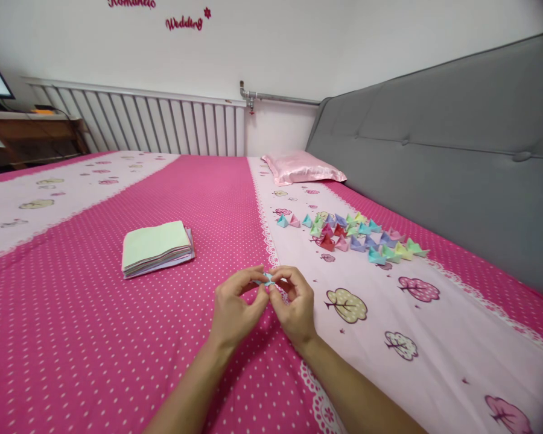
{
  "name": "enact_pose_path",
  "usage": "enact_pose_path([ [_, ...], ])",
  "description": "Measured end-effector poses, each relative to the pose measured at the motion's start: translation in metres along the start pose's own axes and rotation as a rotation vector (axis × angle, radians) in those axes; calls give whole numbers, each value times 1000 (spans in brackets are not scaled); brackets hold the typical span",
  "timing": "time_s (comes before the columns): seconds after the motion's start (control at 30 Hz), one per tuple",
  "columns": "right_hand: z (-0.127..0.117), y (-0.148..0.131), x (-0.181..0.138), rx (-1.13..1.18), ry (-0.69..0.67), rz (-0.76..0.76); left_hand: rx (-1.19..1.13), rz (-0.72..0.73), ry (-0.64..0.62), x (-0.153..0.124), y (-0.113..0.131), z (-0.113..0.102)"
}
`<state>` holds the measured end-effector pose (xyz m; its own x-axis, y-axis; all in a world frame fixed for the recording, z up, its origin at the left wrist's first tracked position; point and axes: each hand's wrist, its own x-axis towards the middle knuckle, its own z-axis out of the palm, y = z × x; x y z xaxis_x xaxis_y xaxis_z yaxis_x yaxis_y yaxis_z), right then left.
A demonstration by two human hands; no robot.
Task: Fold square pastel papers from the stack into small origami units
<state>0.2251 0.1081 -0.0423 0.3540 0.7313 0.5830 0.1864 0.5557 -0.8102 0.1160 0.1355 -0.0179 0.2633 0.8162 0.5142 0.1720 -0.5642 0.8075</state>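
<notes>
My left hand [234, 306] and my right hand [295, 304] meet just above the pink dotted bedsheet [72, 337]. Both pinch one small light-blue folded paper piece [266, 278] between thumbs and fingertips, and most of it is hidden by the fingers. A stack of pastel paper sheets [156, 247], green on top, lies on the sheet to the left of my hands. Further right and beyond my hands, several small folded paper shapes [357, 236] in blue, pink, green, red and yellow lie in a cluster on the pale tree-print strip.
A pink satin pillow [302, 167] lies at the head of the bed. A grey padded headboard [457, 163] runs along the right side. A white radiator [140, 120] lines the far wall, and a wooden desk [31, 132] stands at far left.
</notes>
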Motion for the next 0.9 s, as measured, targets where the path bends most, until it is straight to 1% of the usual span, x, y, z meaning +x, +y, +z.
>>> enact_pose_path([
  [0.2,-2,-1,1,7,-12,-9,35,34,6,1,-1,-2],
  [0.4,-2,1,1,-1,15,-7,25,50,-15,2,-7,-2],
  [0.9,-1,1,-1,1,52,40,-32,-28,16,0,-3,-2],
])
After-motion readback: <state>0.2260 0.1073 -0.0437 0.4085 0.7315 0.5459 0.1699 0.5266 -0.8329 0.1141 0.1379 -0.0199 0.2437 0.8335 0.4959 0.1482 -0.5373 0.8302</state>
